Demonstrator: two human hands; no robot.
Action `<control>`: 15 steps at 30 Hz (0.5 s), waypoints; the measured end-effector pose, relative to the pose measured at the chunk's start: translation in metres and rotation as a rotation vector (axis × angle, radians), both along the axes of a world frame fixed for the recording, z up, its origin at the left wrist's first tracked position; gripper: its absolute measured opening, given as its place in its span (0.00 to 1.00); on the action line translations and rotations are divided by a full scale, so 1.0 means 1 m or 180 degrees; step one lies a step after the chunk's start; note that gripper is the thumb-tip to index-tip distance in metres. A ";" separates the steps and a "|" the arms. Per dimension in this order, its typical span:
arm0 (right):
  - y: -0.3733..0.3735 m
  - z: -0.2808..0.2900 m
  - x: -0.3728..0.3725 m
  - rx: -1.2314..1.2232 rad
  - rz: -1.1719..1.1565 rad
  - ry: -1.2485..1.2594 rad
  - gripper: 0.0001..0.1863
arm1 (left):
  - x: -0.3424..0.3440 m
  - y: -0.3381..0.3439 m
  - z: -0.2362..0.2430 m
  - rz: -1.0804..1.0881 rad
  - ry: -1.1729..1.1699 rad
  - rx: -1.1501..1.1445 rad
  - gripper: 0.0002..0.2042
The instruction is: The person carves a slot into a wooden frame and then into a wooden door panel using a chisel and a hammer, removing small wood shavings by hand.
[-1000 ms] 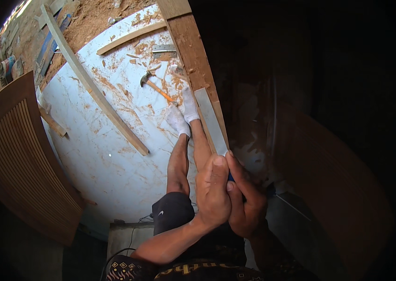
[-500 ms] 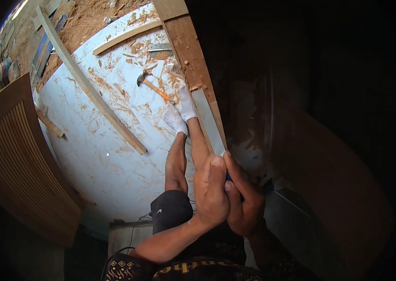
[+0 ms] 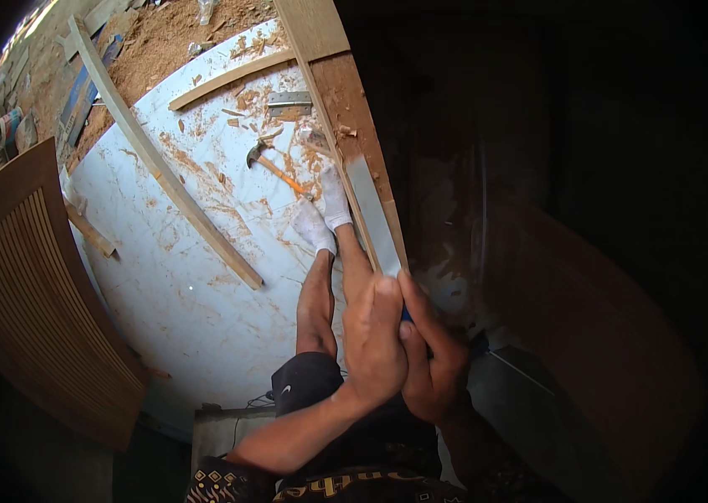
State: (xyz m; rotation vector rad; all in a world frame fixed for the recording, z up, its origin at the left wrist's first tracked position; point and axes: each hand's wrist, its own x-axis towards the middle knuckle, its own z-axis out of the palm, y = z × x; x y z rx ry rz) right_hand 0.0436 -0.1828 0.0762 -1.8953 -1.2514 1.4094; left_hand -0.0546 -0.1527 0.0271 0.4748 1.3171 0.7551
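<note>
A chisel with a wide grey blade [image 3: 375, 218] lies along a recess [image 3: 344, 101] of bare reddish wood cut in the narrow face of a wooden plank or door edge [image 3: 310, 25]. The blade's far end rests in the recess, near a loose curled shaving [image 3: 346, 132]. My left hand [image 3: 375, 348] is closed round the near part of the blade, thumb on top. Beside it, my right hand [image 3: 438, 360] grips the chisel's blue handle, with the index finger stretched along the blade; most of the handle is hidden by the fingers.
On the pale marbled floor lie a claw hammer [image 3: 279, 170] with an orange handle, a metal hinge [image 3: 289, 105], a long wooden strip [image 3: 161, 172], a shorter one [image 3: 232, 78] and scattered shavings. A slatted brown wooden panel [image 3: 44, 285] stands at the left. My socked feet [image 3: 314, 226] are beside the plank.
The chisel's far end has slid a little farther along the recess, and the shaving at its tip now lies loose ahead of it. Both hands keep their grip; the view has shifted slightly.
</note>
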 end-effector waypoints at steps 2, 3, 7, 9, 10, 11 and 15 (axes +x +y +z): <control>-0.009 0.009 0.000 -0.0142 0.0006 -0.0039 0.24 | -0.001 -0.008 0.008 -0.0032 -0.0020 -0.0161 0.19; -0.005 0.011 0.000 -0.0203 -0.0026 -0.0018 0.24 | -0.001 -0.012 0.012 -0.0049 -0.0031 -0.0243 0.19; -0.002 0.005 0.000 -0.0114 -0.0067 0.0009 0.24 | 0.003 -0.017 0.023 -0.0053 0.0069 -0.0228 0.20; -0.012 0.007 -0.004 -0.0085 -0.0047 -0.0052 0.24 | 0.006 -0.021 0.024 0.0013 0.0181 -0.0165 0.20; -0.015 0.010 -0.003 -0.0068 -0.0004 -0.0085 0.24 | 0.008 -0.016 0.022 0.0097 0.0154 -0.0109 0.21; -0.013 0.009 -0.004 -0.0084 -0.0068 -0.0019 0.24 | 0.007 -0.013 0.017 0.0175 -0.0037 -0.0237 0.21; 0.000 0.002 -0.004 0.0042 -0.0050 0.0044 0.24 | -0.001 -0.012 0.015 -0.0015 -0.0117 -0.0282 0.23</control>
